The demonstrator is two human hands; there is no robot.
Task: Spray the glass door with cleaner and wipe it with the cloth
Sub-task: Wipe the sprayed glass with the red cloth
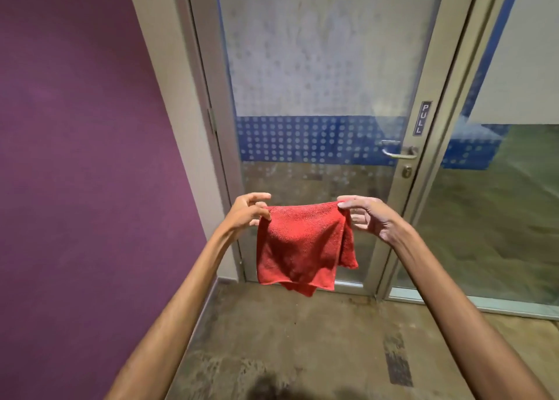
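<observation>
A red microfibre cloth (299, 245) hangs folded in front of me, held up by its two top corners. My left hand (248, 210) pinches the left corner and my right hand (367, 215) pinches the right corner. Behind it stands the glass door (317, 82), with frosted dotted film above, a blue dotted band at mid height, and streaky wet marks on the pane. No spray bottle is in view.
A purple wall (84, 157) fills the left side. The door has a metal lever handle (399, 151), a lock below it and a PULL sign (423, 118). A fixed glass panel (499, 218) stands to the right. The floor (302, 339) is stained concrete.
</observation>
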